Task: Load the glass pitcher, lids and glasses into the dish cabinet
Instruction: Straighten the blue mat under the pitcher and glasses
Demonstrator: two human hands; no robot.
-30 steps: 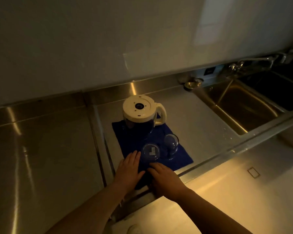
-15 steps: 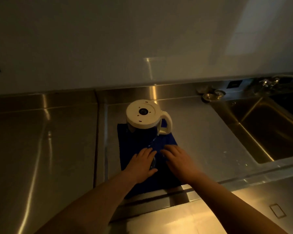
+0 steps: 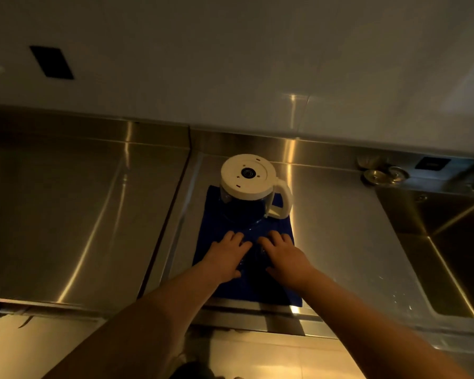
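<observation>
- Both hands are sitting further up the cloth (image 3: 216, 212) than a second ago, when they were at its near edge, and are now covering the two glasses that were in plain view then.
- Left hand (image 3: 226, 257) is lying palm down on the cloth, fingers curling forward and down over a glass that is barely showing beneath it; whether it is gripping the glass cannot be told.
- Right hand (image 3: 283, 255) is lying just beside the left, fingers likewise curling down; its glass is hidden, so the grip cannot be told.
- Pitcher (image 3: 248, 198) is standing upside down at the far end of the cloth, white base uppermost, handle pointing right, just beyond the fingertips.
- Cloth is lying on the steel counter (image 3: 80, 214), with a sink (image 3: 449, 242) well to the right.
- Lighting is dim.
</observation>
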